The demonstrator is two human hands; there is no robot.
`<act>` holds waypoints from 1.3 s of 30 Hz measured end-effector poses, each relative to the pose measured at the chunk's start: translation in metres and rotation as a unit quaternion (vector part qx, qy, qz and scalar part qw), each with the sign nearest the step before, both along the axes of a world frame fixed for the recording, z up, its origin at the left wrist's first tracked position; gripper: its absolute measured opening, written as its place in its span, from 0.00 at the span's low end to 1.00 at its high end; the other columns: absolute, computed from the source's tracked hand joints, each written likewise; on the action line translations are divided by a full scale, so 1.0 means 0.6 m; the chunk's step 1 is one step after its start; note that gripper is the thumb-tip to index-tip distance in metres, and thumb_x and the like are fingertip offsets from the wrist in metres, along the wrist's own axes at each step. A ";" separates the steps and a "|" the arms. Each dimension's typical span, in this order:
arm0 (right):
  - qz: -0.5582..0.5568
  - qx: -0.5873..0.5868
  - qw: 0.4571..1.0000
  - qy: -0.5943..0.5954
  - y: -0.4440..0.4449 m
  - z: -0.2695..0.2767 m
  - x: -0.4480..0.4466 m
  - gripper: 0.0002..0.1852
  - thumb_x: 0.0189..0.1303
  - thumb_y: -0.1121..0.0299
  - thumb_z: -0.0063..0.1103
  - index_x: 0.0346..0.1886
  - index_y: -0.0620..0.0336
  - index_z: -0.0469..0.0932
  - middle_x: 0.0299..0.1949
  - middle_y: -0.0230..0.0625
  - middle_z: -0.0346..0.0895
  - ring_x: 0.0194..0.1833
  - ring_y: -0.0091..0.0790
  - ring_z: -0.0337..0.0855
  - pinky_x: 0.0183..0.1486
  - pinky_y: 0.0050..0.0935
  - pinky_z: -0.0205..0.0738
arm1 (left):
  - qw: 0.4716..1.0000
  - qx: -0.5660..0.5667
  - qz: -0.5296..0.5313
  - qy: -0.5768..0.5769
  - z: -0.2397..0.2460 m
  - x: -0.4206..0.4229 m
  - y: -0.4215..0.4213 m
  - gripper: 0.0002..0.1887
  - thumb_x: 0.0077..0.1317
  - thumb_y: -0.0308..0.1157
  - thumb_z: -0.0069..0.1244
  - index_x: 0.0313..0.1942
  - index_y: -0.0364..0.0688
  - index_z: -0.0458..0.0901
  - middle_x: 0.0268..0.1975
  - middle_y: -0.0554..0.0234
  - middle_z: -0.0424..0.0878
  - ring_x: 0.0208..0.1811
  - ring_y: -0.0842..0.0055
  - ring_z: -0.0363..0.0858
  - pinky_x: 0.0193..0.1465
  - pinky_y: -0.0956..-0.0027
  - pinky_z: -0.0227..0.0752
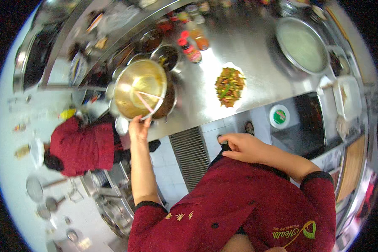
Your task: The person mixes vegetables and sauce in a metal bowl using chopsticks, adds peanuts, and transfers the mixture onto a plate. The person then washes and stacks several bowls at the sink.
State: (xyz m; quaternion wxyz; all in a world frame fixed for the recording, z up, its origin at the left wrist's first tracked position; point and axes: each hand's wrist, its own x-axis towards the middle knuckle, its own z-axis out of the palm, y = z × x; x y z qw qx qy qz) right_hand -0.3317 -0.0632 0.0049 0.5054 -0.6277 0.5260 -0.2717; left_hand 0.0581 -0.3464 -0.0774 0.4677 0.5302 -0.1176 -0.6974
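My left hand [139, 129] grips the near rim of a shiny metal bowl [123, 91], thumb and fingers pinching its edge. The bowl is tilted so that its inside faces me. Two pale pinkish strips show inside it; whether they are objects or reflections I cannot tell. Under and behind the bowl are several metal pots [171, 105], partly hidden. My right hand [244, 147] is at my waist, its fingers curled on black cloth [224, 148]. Beyond it, a white plate [233, 65] of stir-fried food [229, 87] rests on the steel counter [198, 104].
Red-capped bottles [192, 52] and an orange bottle [201, 40] stand behind the pots. A large basin of pale liquid [302, 47] sits at the right. Below the counter is a white tub [278, 116]. A co-worker [85, 146] stands at left. A grate [190, 157] crosses the floor.
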 end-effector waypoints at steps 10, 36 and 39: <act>-0.342 0.227 0.899 -0.151 0.169 -0.203 -0.110 0.12 0.69 0.71 0.50 0.52 0.59 0.77 0.32 0.37 0.81 0.31 0.27 0.79 0.36 0.26 0.75 | 0.991 0.010 0.048 0.127 -0.092 -0.126 -0.232 0.20 0.72 0.21 0.32 0.63 0.25 0.62 0.64 0.39 0.67 0.65 0.38 0.65 0.65 0.43 0.74; -0.720 0.260 0.643 -0.027 0.782 -0.385 0.221 0.22 0.58 0.77 0.44 0.56 0.59 0.78 0.47 0.44 0.85 0.53 0.44 0.82 0.57 0.38 0.74 | 0.532 0.227 -0.810 -0.098 -0.327 -0.351 0.412 0.26 0.66 0.28 0.49 0.64 0.37 0.62 0.68 0.38 0.66 0.68 0.47 0.67 0.70 0.46 0.63; -0.778 0.347 0.523 0.008 0.943 -0.422 0.373 0.24 0.56 0.77 0.45 0.56 0.55 0.78 0.52 0.48 0.81 0.57 0.49 0.79 0.59 0.43 0.72 | 0.428 0.095 -0.869 -0.229 -0.363 -0.410 0.491 0.26 0.67 0.28 0.48 0.64 0.38 0.62 0.67 0.37 0.66 0.66 0.46 0.69 0.67 0.45 0.67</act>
